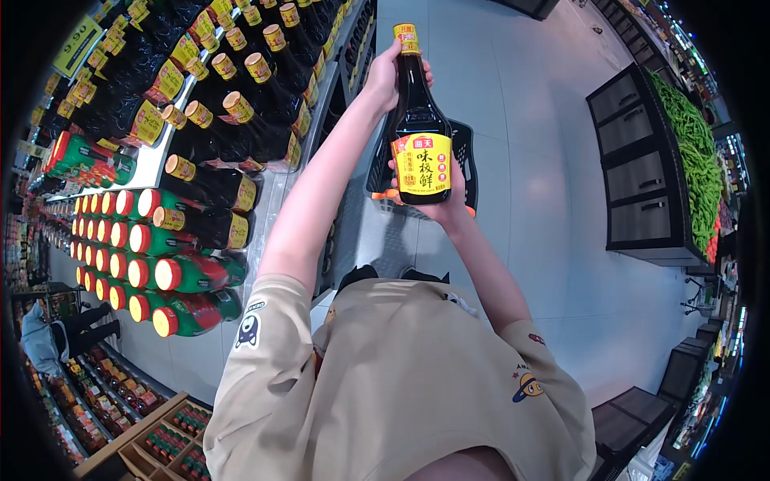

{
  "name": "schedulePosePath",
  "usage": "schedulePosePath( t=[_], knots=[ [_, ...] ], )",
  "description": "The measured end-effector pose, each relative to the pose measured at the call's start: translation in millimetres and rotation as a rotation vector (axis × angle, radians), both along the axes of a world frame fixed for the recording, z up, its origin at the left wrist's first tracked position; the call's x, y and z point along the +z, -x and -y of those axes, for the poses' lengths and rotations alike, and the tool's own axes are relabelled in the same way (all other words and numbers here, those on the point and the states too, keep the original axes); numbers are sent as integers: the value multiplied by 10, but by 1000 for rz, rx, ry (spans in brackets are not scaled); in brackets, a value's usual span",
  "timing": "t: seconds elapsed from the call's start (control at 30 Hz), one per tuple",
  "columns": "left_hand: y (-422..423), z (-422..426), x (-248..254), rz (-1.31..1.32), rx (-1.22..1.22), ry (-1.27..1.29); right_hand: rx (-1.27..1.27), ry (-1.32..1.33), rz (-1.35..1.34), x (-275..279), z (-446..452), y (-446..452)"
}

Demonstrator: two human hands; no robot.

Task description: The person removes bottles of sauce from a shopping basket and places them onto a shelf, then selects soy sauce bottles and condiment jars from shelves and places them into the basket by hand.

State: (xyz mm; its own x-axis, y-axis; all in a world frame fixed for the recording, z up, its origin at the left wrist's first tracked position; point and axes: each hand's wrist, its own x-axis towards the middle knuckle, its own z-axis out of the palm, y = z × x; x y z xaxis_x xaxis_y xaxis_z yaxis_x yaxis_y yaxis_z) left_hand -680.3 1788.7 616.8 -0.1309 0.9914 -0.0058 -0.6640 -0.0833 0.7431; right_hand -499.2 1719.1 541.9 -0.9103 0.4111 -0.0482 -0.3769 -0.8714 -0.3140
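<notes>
A dark soy sauce bottle with a yellow label and yellow-and-red cap is held up in front of me, its label facing me. My left hand is wrapped round its neck from the left, with fingertips showing on the far side. My right hand cups the bottle's lower end from behind and below; most of its fingers are hidden by the bottle. Behind the bottle, a dark shopping basket with orange parts is low near the floor, partly covered by my hands.
At left, a shelf display holds rows of similar dark bottles and green bottles with red caps. On the right stands a dark-sided produce stand with green vegetables. Another person is at far left. Pale floor tiles run between.
</notes>
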Motion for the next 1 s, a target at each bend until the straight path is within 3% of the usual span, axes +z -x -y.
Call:
schedulePosePath(
  t=[0.33,0.4,0.43,0.5,0.53,0.57,0.63,1.0],
  knots=[
    [120,74,-13,-13,34,34,72,-36,-55,-21,-24,72],
    [159,109,-34,-120,38,93,-163,-84,193,43,47,79],
    [214,27,-180,-121,41,92,-160,-86,192,43,44,93],
    [281,-81,-332,-650,377,68,-329,-265,337,49,36,111],
    [291,-52,-326,-715,387,114,-340,-219,316,37,23,126],
    [305,-33,-310,-717,389,111,-339,-222,314,43,13,155],
    [287,82,-151,-372,158,25,-475,-464,406,82,16,217],
    [395,83,101,-268,165,-31,-494,-733,375,299,-56,275]
  ],
)
